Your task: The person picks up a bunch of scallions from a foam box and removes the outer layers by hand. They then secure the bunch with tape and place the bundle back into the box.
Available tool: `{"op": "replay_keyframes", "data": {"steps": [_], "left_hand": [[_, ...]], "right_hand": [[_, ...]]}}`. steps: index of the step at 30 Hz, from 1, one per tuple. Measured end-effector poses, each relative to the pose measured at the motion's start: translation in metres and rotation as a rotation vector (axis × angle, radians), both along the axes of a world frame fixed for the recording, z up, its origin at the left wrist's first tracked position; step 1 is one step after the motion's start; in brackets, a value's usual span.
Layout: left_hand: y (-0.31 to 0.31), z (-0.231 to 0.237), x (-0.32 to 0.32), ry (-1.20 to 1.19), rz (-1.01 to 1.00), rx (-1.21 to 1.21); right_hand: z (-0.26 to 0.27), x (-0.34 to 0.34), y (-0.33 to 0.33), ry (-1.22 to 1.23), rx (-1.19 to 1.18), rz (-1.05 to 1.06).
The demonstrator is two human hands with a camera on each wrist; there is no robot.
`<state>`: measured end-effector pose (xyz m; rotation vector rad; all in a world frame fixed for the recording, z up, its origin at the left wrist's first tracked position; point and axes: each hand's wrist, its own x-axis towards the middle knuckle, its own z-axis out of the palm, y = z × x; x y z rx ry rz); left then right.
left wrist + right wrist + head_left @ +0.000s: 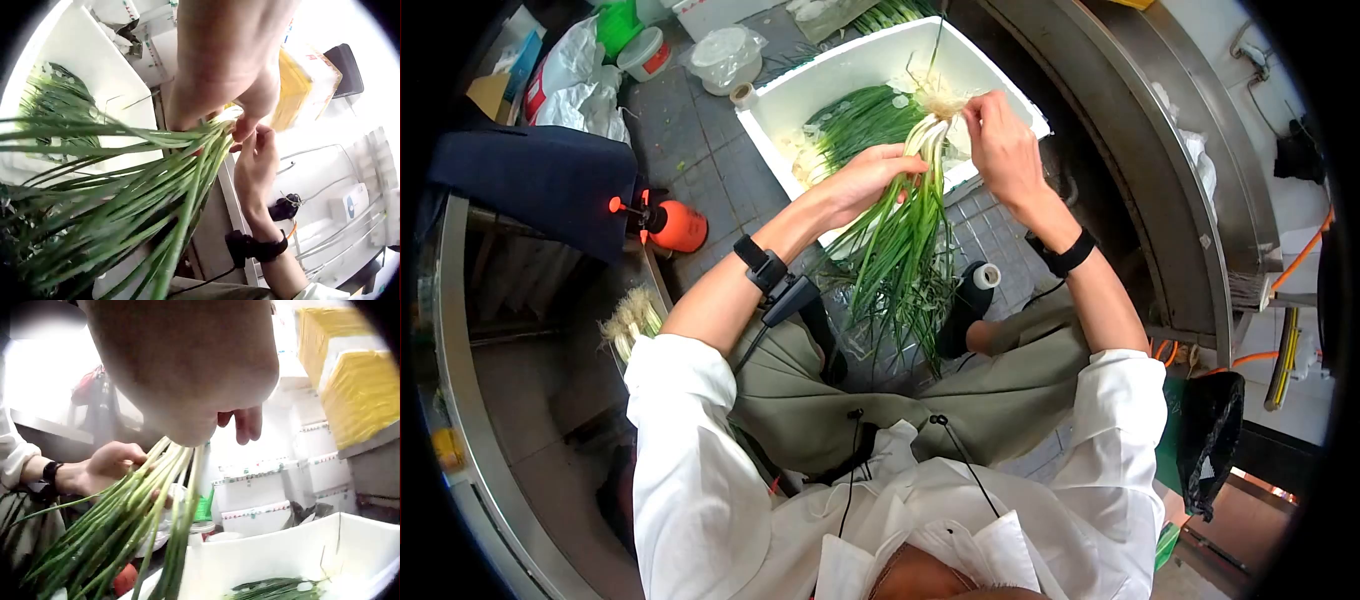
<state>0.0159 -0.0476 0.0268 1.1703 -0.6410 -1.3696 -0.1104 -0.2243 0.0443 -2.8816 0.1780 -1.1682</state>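
My left hand (868, 182) grips a bunch of green onions (897, 250) around its pale stalks, and the long green leaves hang down between my knees. The stringy roots (943, 100) point up and away, over the white foam box (772, 135). At the root end, my right hand (1006, 145) pinches with thumb and fingertips; its grip is partly hidden behind the hand in the right wrist view. More green onions (862, 122) lie inside the box, with pale scraps beside them.
An orange spray bottle (678, 226) stands on the tiled floor to the left. Further green onions with roots (632, 315) lie by my left elbow. Lidded tubs (727, 55) are behind the box at left, and a metal counter (1140, 130) runs along the right.
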Motion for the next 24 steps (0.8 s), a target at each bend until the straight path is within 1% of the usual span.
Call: {"op": "replay_keyframes", "data": {"steps": [1, 3, 4, 5, 7, 9, 11, 12, 13, 15, 17, 18, 21, 22, 24], "left_hand": [[0.0, -0.002, -0.001, 0.002, -0.003, 0.0], [0.001, -0.005, 0.0, 0.018, 0.021, 0.001], [0.001, -0.006, 0.001, 0.015, 0.023, 0.001], [0.002, -0.006, 0.001, 0.034, 0.055, -0.007], [0.004, -0.009, 0.005, 0.054, 0.09, -0.014], [0.004, -0.015, 0.01, 0.032, 0.077, -0.029], [0.003, -0.016, 0.009, 0.033, 0.06, -0.029], [0.002, -0.014, 0.006, 0.029, 0.057, -0.019], [0.001, -0.013, 0.005, 0.025, 0.054, -0.008], [-0.001, -0.016, 0.003, 0.014, 0.05, -0.015], [-0.004, -0.015, 0.0, -0.111, 0.003, 0.023], [-0.001, -0.007, -0.003, -0.178, -0.007, 0.07], [0.001, 0.0, -0.009, -0.164, -0.06, 0.067], [-0.001, -0.007, -0.009, -0.195, -0.045, 0.019], [0.001, -0.009, -0.006, -0.179, -0.033, 0.052]], "right_hand": [[0.001, -0.003, -0.003, 0.002, 0.0, -0.003], [0.003, -0.007, -0.01, 0.088, 0.074, -0.013], [-0.002, -0.01, -0.008, 0.129, 0.218, 0.009], [-0.004, -0.011, -0.005, 0.127, 0.219, 0.014], [-0.005, -0.011, 0.008, 0.125, 0.642, 0.096], [-0.005, -0.011, 0.017, 0.097, 0.636, 0.128], [-0.003, -0.012, 0.022, 0.088, 0.309, 0.195], [0.002, -0.013, 0.027, 0.14, 0.315, 0.163], [0.002, -0.011, 0.028, 0.138, 0.316, 0.161], [0.001, -0.01, 0.029, 0.213, 0.144, 0.049], [-0.003, -0.008, 0.029, 0.233, 0.107, 0.042], [-0.005, -0.007, 0.029, 0.254, 0.07, 0.039], [-0.008, -0.004, 0.031, 0.274, 0.049, 0.053], [-0.007, -0.004, 0.031, 0.275, 0.05, 0.054], [-0.001, -0.004, 0.028, 0.156, 0.049, 0.091]]}}
